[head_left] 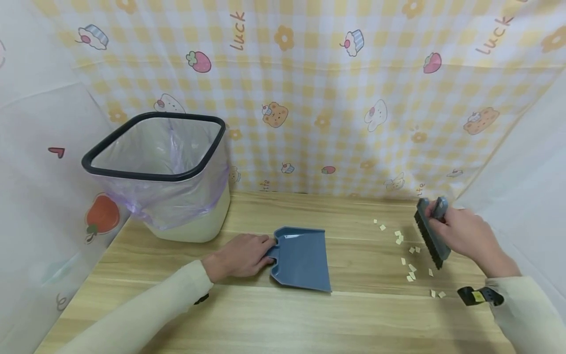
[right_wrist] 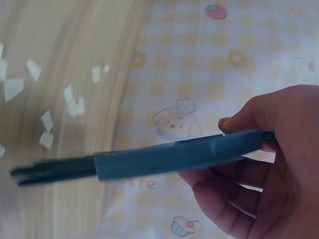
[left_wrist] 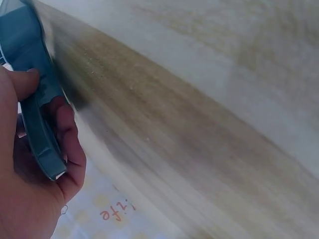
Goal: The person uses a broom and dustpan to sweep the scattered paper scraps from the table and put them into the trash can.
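Observation:
In the head view my left hand (head_left: pixel 245 254) grips the short handle of a blue-grey dustpan (head_left: pixel 302 258), which lies on the table with its wide lip toward the right. The left wrist view shows thumb and fingers wrapped round that dustpan handle (left_wrist: pixel 42 129). Over at the right, my right hand (head_left: pixel 468 238) holds a small grey-blue hand brush (head_left: pixel 435 241) with dark bristles, tilted beside scattered pale paper scraps (head_left: pixel 411 270). In the right wrist view the brush (right_wrist: pixel 174 157) is seen edge-on between thumb and fingers, its bristles pointing left near several scraps (right_wrist: pixel 72 102).
A bin (head_left: pixel 194 226) with a black rim and a clear purplish liner stands at the back left of the wooden table (head_left: pixel 353 319). A yellow checked cloth (head_left: pixel 305 98) hangs along the back. White sheeting (head_left: pixel 35 196) covers the left side.

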The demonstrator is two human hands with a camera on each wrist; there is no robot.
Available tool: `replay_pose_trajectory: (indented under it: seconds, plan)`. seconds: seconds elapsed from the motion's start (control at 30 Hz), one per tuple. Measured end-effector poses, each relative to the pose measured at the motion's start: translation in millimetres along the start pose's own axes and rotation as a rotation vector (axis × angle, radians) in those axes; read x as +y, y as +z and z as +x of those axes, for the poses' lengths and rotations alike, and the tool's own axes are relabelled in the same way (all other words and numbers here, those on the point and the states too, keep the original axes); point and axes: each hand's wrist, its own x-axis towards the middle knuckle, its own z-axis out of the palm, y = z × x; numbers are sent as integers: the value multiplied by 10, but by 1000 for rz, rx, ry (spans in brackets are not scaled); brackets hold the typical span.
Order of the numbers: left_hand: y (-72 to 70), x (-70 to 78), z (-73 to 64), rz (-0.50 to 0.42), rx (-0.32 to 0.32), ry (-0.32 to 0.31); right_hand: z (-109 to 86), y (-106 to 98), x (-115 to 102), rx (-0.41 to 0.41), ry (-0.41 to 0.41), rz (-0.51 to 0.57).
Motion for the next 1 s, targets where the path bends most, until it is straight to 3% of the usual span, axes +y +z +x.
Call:
replay_pose_trajectory:
  seconds: [0.1, 0.33, 0.7, 1.0]
  plan:
    - [-12, 2, 4, 11, -2, 7, 58, 59, 73, -10, -15, -53]
    - [-23, 5, 22, 24, 7, 29, 181, 321, 106, 43, -171, -144]
    - [-61, 19, 45, 29, -34, 3, 370, 517, -254, 55, -226, -70]
    - [-106, 43, 46, 21, -36, 12, 426, 571, -528, 34, -384, -19]
